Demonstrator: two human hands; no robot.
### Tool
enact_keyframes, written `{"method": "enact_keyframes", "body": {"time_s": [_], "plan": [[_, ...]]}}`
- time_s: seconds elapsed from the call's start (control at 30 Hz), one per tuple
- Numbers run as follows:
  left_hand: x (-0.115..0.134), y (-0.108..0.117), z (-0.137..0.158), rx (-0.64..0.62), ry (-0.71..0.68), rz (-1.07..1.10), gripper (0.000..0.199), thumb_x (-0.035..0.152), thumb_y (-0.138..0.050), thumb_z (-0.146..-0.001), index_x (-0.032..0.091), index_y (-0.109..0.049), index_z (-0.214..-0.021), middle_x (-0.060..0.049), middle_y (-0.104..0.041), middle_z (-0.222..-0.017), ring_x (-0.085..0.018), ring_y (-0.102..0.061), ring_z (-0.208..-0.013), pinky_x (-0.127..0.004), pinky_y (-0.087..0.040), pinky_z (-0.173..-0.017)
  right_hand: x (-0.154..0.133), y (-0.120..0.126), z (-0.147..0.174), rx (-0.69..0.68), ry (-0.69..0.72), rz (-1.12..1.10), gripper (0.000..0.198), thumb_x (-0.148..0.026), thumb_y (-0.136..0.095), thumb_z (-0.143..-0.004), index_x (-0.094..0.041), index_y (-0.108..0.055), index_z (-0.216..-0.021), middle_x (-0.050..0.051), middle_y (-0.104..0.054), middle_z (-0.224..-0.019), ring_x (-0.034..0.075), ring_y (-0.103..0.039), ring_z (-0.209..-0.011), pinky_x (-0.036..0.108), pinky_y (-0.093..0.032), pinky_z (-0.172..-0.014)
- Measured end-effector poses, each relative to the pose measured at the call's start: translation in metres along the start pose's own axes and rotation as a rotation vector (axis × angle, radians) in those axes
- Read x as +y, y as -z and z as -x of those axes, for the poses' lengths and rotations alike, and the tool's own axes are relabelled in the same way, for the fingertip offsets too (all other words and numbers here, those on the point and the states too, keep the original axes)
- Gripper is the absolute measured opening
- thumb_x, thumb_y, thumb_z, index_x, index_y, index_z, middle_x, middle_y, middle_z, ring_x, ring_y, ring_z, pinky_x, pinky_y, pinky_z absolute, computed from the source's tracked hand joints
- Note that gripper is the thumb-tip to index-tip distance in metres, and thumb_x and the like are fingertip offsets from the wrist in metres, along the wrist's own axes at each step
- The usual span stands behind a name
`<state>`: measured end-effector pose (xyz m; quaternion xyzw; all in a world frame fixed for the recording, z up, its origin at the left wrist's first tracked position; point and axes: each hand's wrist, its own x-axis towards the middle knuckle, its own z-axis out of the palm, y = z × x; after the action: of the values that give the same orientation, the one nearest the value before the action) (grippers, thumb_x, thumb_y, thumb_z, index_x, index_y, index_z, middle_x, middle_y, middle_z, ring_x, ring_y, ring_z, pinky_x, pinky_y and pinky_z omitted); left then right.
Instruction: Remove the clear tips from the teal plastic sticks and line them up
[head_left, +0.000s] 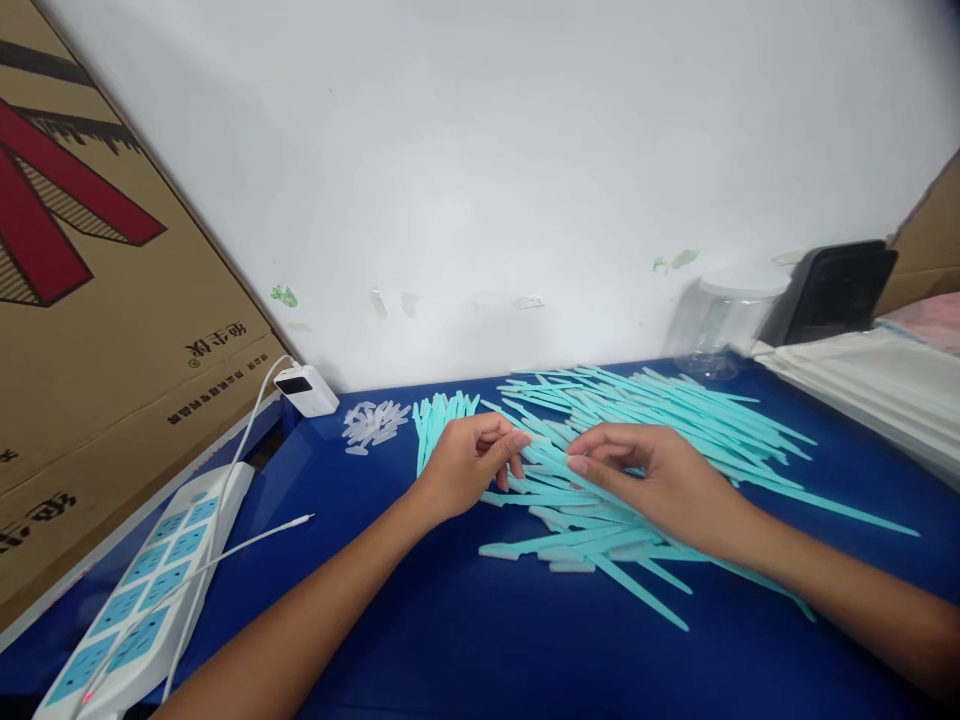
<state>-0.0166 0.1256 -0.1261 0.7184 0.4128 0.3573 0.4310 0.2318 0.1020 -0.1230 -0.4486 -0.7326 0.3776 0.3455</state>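
My left hand [476, 462] is closed in a pinch at the middle of the table, with a small pale, clear-looking cap [537, 439] at its fingertips. Just to the right, my right hand [660, 480] pinches a turquoise eyebrow razor, mostly hidden by the fingers. Beneath and behind both hands spreads a loose pile of turquoise eyebrow razors [637, 400], pointing many ways. Left of it, a neater row of razors [444, 412] lies side by side, partly behind my left hand. Farther left is a small heap of clear caps [373, 425].
A white power strip [142, 590] with cables lies at left, below a white power bank [307, 390]. A cardboard box [112, 300] stands at left. Against the wall are a clear jar [720, 320] and a black stand [840, 290]; white sheets [870, 390] lie at right on the blue table [465, 640].
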Motion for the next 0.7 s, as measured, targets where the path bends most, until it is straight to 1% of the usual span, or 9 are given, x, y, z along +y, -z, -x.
{"method": "enact_keyframes", "body": {"time_s": [0.13, 0.23, 0.33, 0.43, 0.5, 0.6, 0.7], "plan": [[0.004, -0.001, 0.001, 0.001, -0.02, -0.006, 0.041, 0.051, -0.06, -0.1, 0.016, -0.061, -0.079, -0.003, -0.072, -0.069, -0.01, -0.062, -0.053, -0.021, -0.047, -0.052, -0.004, 0.001, 0.0, -0.046, -0.01, -0.01, 0.035, -0.056, -0.066, -0.094, -0.022, -0.077, -0.095, 0.005, -0.077, -0.082, 0.019, -0.066, -0.068, 0.029, -0.051, -0.06], [0.006, -0.001, 0.002, 0.005, -0.031, -0.023, 0.041, 0.051, -0.059, -0.1, 0.017, -0.061, -0.078, -0.003, -0.071, -0.068, -0.011, -0.062, -0.053, -0.022, -0.049, -0.053, -0.004, 0.002, 0.001, -0.117, -0.032, -0.014, 0.034, -0.055, -0.066, -0.094, -0.023, -0.078, -0.092, 0.005, -0.078, -0.082, 0.02, -0.068, -0.069, 0.031, -0.054, -0.063], [0.006, 0.0, 0.002, -0.014, -0.038, -0.064, 0.042, 0.052, -0.058, -0.1, 0.017, -0.06, -0.078, -0.003, -0.071, -0.069, -0.011, -0.062, -0.053, -0.023, -0.049, -0.054, -0.002, 0.002, 0.001, -0.131, -0.018, 0.0, 0.034, -0.054, -0.067, -0.094, -0.023, -0.078, -0.089, 0.005, -0.077, -0.079, 0.019, -0.068, -0.069, 0.03, -0.052, -0.063], [0.005, 0.003, 0.002, -0.062, -0.019, -0.125, 0.04, 0.053, -0.059, -0.099, 0.018, -0.057, -0.079, 0.0, -0.068, -0.066, -0.011, -0.062, -0.054, -0.023, -0.047, -0.056, -0.001, 0.002, 0.001, -0.129, -0.005, 0.002, 0.033, -0.053, -0.068, -0.093, -0.023, -0.078, -0.087, 0.004, -0.074, -0.075, 0.018, -0.063, -0.067, 0.029, -0.049, -0.062], [0.005, 0.006, 0.002, -0.092, -0.024, -0.206, 0.039, 0.052, -0.06, -0.099, 0.02, -0.054, -0.079, 0.003, -0.063, -0.06, -0.01, -0.059, -0.053, -0.022, -0.044, -0.056, 0.0, 0.001, 0.001, -0.14, -0.011, 0.0, 0.031, -0.052, -0.068, -0.094, -0.023, -0.077, -0.086, 0.002, -0.071, -0.072, 0.017, -0.06, -0.065, 0.028, -0.047, -0.061], [0.005, 0.009, 0.001, -0.1, -0.074, -0.371, 0.039, 0.051, -0.062, -0.099, 0.02, -0.051, -0.078, 0.008, -0.049, -0.053, -0.008, -0.045, -0.049, -0.022, -0.034, -0.055, 0.003, 0.001, 0.0, -0.149, -0.017, 0.006, 0.029, -0.05, -0.07, -0.093, -0.023, -0.076, -0.084, 0.0, -0.065, -0.07, 0.015, -0.055, -0.064, 0.028, -0.045, -0.06], [0.005, 0.011, 0.0, -0.096, -0.116, -0.487, 0.039, 0.051, -0.063, -0.098, 0.02, -0.052, -0.076, 0.009, -0.039, -0.053, -0.009, -0.036, -0.051, -0.024, -0.026, -0.054, 0.006, 0.002, 0.001, -0.158, -0.023, 0.009, 0.03, -0.051, -0.071, -0.091, -0.023, -0.075, -0.082, -0.001, -0.059, -0.067, 0.015, -0.05, -0.062, 0.028, -0.042, -0.059]]}}
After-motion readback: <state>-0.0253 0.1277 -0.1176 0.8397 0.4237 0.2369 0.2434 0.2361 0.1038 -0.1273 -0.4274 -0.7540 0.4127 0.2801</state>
